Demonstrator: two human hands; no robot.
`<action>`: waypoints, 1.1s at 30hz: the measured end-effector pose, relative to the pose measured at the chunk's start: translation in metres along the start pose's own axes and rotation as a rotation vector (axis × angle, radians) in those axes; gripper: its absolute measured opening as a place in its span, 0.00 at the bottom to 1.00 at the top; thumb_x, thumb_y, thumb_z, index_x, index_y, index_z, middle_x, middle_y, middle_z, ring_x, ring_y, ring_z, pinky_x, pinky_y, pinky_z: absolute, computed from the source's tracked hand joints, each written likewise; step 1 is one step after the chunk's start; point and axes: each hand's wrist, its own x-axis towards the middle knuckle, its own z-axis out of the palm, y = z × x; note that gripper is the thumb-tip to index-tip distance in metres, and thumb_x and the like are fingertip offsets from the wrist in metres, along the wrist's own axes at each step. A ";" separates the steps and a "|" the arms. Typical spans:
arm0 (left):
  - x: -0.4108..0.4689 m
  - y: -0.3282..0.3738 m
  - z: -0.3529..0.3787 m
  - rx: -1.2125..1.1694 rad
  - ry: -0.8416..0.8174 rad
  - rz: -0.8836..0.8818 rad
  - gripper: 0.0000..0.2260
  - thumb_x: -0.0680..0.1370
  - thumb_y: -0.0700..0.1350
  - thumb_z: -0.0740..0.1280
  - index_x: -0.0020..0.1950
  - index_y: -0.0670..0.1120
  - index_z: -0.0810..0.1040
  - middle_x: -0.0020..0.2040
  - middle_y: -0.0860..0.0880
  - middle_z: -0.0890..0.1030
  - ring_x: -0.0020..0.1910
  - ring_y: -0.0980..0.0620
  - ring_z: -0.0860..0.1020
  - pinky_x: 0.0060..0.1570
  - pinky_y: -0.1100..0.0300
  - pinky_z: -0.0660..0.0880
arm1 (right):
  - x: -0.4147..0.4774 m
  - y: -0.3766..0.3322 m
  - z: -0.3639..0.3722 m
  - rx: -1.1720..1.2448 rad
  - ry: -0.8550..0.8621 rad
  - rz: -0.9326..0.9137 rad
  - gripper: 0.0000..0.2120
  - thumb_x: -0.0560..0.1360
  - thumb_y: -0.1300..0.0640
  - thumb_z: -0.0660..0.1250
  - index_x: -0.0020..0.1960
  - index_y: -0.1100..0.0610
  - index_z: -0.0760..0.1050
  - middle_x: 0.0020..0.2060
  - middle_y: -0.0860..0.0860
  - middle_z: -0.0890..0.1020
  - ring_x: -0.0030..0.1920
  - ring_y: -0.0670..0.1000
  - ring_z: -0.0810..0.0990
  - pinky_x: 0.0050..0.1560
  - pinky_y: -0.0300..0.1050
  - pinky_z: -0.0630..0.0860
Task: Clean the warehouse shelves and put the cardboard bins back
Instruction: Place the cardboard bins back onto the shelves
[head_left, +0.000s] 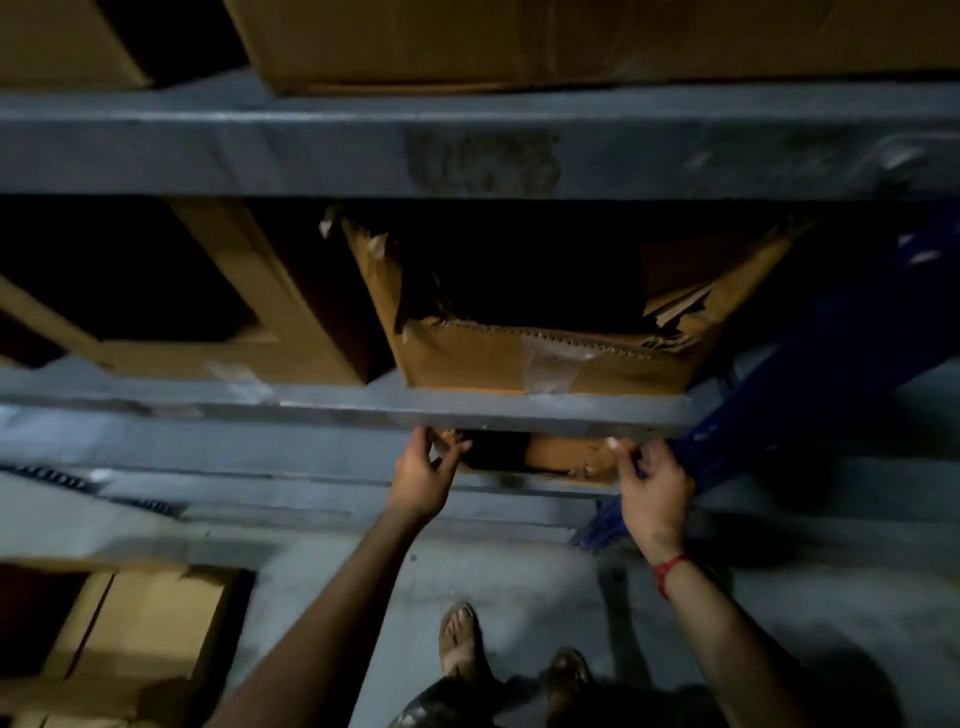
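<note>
A torn cardboard bin (563, 457) sits on the lowest shelf level, mostly hidden under the grey shelf edge (363, 408). My left hand (423, 475) pinches the bin's left front corner. My right hand (652, 480) grips its torn right front corner, next to the blue upright (810, 374). On the shelf above stands another open, worn cardboard bin (545, 358) with tape on its front.
A second open bin (234, 358) stands to the left on the same shelf. More boxes (467, 41) sit on the top shelf above a grey beam (311, 145). An open carton (135, 639) rests on the concrete floor at lower left. My sandalled feet (462, 639) are below.
</note>
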 end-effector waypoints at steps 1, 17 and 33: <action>-0.001 -0.005 -0.001 0.011 -0.005 -0.007 0.28 0.71 0.67 0.68 0.66 0.57 0.70 0.65 0.50 0.79 0.66 0.48 0.76 0.62 0.41 0.76 | -0.001 0.007 0.001 0.036 -0.024 -0.011 0.11 0.76 0.49 0.71 0.42 0.54 0.73 0.38 0.52 0.82 0.40 0.54 0.82 0.42 0.50 0.78; -0.188 -0.090 -0.036 -0.038 0.301 -0.343 0.35 0.79 0.50 0.70 0.81 0.54 0.56 0.78 0.46 0.66 0.76 0.47 0.66 0.74 0.47 0.66 | -0.121 -0.011 0.051 0.222 -0.609 -0.115 0.40 0.77 0.60 0.70 0.81 0.52 0.49 0.78 0.53 0.60 0.76 0.50 0.62 0.75 0.47 0.62; -0.359 -0.224 -0.172 -0.356 0.806 -0.600 0.30 0.80 0.47 0.70 0.79 0.50 0.62 0.74 0.45 0.71 0.73 0.43 0.70 0.70 0.49 0.70 | -0.331 -0.103 0.182 0.120 -1.233 -0.258 0.25 0.78 0.64 0.69 0.71 0.49 0.68 0.67 0.49 0.75 0.66 0.46 0.75 0.69 0.51 0.72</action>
